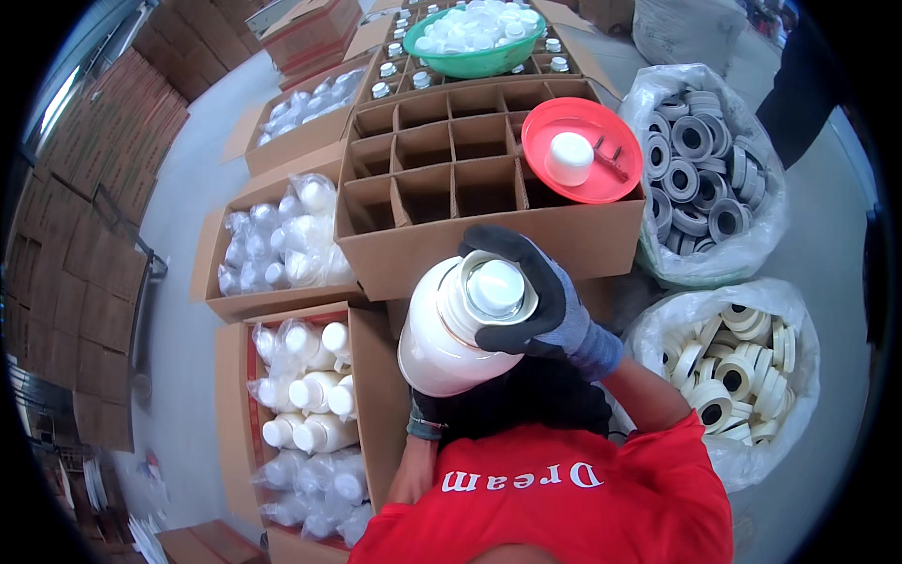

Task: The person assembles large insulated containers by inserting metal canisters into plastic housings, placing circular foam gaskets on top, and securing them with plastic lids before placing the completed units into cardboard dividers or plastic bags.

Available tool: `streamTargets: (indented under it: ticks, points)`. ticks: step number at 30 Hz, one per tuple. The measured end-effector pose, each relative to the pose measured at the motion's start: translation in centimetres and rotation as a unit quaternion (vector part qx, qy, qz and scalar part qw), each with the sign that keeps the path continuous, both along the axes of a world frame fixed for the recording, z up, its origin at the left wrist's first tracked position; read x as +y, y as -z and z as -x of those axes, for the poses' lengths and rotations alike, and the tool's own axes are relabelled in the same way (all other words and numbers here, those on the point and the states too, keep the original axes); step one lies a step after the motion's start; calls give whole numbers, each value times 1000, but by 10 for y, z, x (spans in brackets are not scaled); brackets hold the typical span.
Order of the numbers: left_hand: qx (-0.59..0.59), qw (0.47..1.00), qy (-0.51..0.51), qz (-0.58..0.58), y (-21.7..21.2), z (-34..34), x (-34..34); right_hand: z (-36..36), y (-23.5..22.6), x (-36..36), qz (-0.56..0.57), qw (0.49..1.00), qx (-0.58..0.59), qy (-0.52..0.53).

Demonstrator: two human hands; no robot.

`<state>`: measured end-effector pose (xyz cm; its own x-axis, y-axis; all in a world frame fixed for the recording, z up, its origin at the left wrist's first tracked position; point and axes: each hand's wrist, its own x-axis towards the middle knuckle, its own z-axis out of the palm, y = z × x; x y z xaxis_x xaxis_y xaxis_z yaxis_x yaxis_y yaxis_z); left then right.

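Observation:
A large white plastic bottle [442, 343] is held up in front of my chest, its white cap [495, 287] facing the camera. My right hand [540, 301], in a grey glove with black palm, curls over the bottle's neck and cap. My left hand [423, 414], gloved too, is mostly hidden beneath the bottle and supports it from below. Just beyond stands a brown cardboard box with empty divider cells [451, 179]. A red plastic lid-like dish [587, 150] rests on the box's right corner, holding a white cap [569, 158] and a small metal tool.
To my left, open cartons [235, 376] hold white bottles wrapped in clear bags. On the right, a plastic sack of grey rings [700, 160] and a sack of cream rings [738, 367]. A green basin of white caps [474, 38] sits on a farther divided box. Flat cartons are stacked far left.

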<state>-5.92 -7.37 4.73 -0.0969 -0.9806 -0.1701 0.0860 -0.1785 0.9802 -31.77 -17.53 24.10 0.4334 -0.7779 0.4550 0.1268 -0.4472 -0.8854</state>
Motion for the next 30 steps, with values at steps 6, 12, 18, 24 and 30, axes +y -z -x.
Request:
streamTargets:
  ticks: [6, 12, 18, 24, 30]
  points:
    - [41, 998, -43, -31, -53, -42, -29, 11, 9, 11, 41, 995, -70, 54]
    - [-165, 983, 75, 4, -156, -69, -111, 32, 101, 68, -84, 979, 5, 187]
    - [-517, 741, 357, 235, -159, 77, -152, 44, 187, 129, -262, 902, 337, 60]
    - [-464, 778, 383, 183, -97, 60, -140, 190, 209, 120, -284, 888, 170, 319]
    - [-473, 795, 335, 176, -109, 76, -136, 356, 324, 135, -368, 457, 472, 658]
